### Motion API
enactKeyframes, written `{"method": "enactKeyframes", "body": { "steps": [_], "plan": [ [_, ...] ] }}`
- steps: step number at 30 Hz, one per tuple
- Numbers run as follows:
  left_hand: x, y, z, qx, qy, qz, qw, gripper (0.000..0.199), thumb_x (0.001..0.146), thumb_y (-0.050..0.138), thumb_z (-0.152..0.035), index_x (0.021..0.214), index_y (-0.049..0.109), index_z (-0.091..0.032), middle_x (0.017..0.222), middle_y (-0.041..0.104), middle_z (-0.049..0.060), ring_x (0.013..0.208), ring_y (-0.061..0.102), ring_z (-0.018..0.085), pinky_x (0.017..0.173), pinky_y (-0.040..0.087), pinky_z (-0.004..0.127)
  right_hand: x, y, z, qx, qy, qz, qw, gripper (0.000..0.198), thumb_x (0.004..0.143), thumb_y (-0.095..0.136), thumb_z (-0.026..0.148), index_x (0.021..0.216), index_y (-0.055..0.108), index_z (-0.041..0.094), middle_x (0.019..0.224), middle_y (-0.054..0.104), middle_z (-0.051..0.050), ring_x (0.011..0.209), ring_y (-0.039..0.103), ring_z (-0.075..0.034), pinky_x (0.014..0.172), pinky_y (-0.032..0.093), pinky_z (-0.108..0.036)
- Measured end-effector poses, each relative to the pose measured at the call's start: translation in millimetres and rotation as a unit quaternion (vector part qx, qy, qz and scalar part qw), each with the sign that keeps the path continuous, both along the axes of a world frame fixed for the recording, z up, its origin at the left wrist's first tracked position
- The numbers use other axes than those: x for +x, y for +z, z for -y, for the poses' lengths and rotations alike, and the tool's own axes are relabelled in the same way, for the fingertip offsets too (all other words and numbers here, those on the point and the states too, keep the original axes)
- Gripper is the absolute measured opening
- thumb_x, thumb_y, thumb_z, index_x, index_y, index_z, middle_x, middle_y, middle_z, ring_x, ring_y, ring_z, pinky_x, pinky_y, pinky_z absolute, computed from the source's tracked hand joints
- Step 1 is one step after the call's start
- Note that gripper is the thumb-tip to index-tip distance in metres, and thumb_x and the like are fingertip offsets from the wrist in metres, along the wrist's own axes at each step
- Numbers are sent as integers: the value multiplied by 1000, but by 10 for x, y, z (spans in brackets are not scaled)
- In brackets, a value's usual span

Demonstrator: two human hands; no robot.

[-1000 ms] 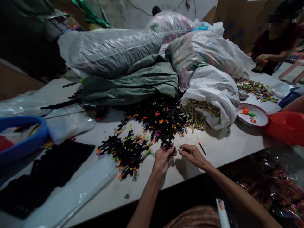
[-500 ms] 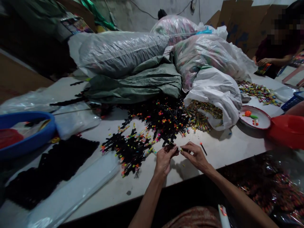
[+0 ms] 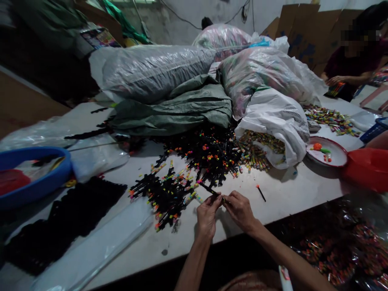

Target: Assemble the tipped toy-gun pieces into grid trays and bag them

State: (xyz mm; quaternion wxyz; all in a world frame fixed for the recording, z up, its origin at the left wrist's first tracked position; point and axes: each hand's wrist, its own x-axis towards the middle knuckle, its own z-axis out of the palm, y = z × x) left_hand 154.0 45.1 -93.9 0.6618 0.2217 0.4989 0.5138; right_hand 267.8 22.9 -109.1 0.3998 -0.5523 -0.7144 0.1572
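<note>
My left hand (image 3: 206,216) is closed on a thin black plastic stick (image 3: 207,188) with a pink tip, which points away and to the left over the table. At the near end of this stick, my right hand (image 3: 239,211) has its fingers pinched together, touching the left fingertips. What lies between the right fingertips is mostly covered; a small yellowish bit shows there. Left of my hands lies a pile of black plastic pieces (image 3: 169,194) with coloured tips, and a larger heap (image 3: 209,155) is behind. One loose black stick (image 3: 261,194) with an orange end rests to the right.
Patterned short tubes (image 3: 254,155) spill from a white bag (image 3: 274,117). Big stuffed sacks (image 3: 157,68) fill the back. A blue basin (image 3: 36,178) stands left, a red-rimmed plate (image 3: 336,155) right. Another person (image 3: 351,64) sits at the far right.
My two hands have come together, and the right fingers have closed up to the left ones. The black stick now points out toward the heap. The view has shifted slightly.
</note>
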Motion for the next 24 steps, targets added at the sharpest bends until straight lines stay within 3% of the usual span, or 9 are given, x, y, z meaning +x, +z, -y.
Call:
{"method": "enactKeyframes", "body": {
  "steps": [5, 7, 9, 12, 14, 16, 17, 20, 24],
  "plan": [
    [-461, 9, -164, 37, 62, -56, 996, 37, 51, 83, -30, 82, 69, -14, 80, 70, 2, 75, 64, 13, 75, 52, 26, -134, 13, -125, -10, 52, -37, 998, 25, 91, 50, 28, 111, 63, 20, 89, 61, -7, 77, 58, -15, 69, 46, -24],
    [-712, 28, -291, 61, 107, -123, 985, 37, 59, 78, -36, 87, 67, -16, 85, 70, 2, 80, 64, 15, 77, 52, 28, 41, 4, -200, -31, 58, -66, 996, 33, 88, 55, 31, 118, 58, 19, 101, 60, -8, 78, 59, -14, 70, 47, -24],
    [-885, 32, -387, 85, 132, -229, 961, 36, 68, 70, -40, 94, 65, -16, 93, 68, 4, 88, 64, 18, 81, 52, 32, 325, -24, -287, -68, 6, -35, 997, 35, 86, 56, 28, 120, 57, 17, 107, 59, -9, 76, 59, -13, 71, 46, -25],
    [-843, 5, -446, 165, 76, -463, 868, 33, 77, 60, -34, 105, 61, -16, 114, 62, 10, 109, 56, 25, 95, 45, 42, 765, -37, -450, -139, -89, 93, 982, 25, 84, 53, 18, 108, 62, 16, 105, 60, -8, 82, 60, -15, 73, 43, -25],
    [-636, -14, -479, 220, -37, -610, 761, 28, 81, 53, -26, 105, 62, -15, 122, 57, 13, 119, 48, 28, 102, 37, 45, 955, 7, -582, -187, -127, 170, 959, 20, 84, 50, 17, 99, 65, 16, 105, 60, -9, 91, 59, -18, 75, 41, -26],
    [-395, -15, -550, 212, -168, -700, 660, 24, 83, 47, -20, 101, 63, -15, 120, 58, 15, 119, 47, 30, 103, 33, 45, 1028, 74, -727, -222, -151, 210, 940, 20, 87, 47, 20, 94, 65, 16, 105, 61, -10, 96, 57, -20, 77, 39, -27],
    [-294, -8, -601, 192, -220, -722, 627, 24, 83, 45, -17, 98, 63, -15, 116, 59, 15, 116, 49, 30, 100, 34, 45, 1025, 105, -801, -233, -160, 218, 934, 21, 88, 45, 22, 94, 65, 16, 105, 61, -10, 96, 57, -21, 78, 39, -28],
    [-139, 17, -752, 150, -283, -740, 591, 26, 80, 40, -10, 95, 61, -16, 110, 61, 14, 109, 53, 29, 91, 39, 43, 918, 148, -1003, -235, -161, 215, 934, 22, 88, 46, 25, 96, 64, 16, 107, 61, -11, 96, 57, -22, 80, 38, -30],
    [-213, -37, -778, 138, -289, -732, 601, 21, 74, 44, -9, 84, 60, -16, 94, 64, 11, 94, 59, 27, 79, 42, 37, 768, 120, -1187, -241, -142, 189, 941, 20, 81, 51, 17, 96, 64, 14, 107, 61, -13, 97, 57, -23, 80, 39, -31]
  ]
}}
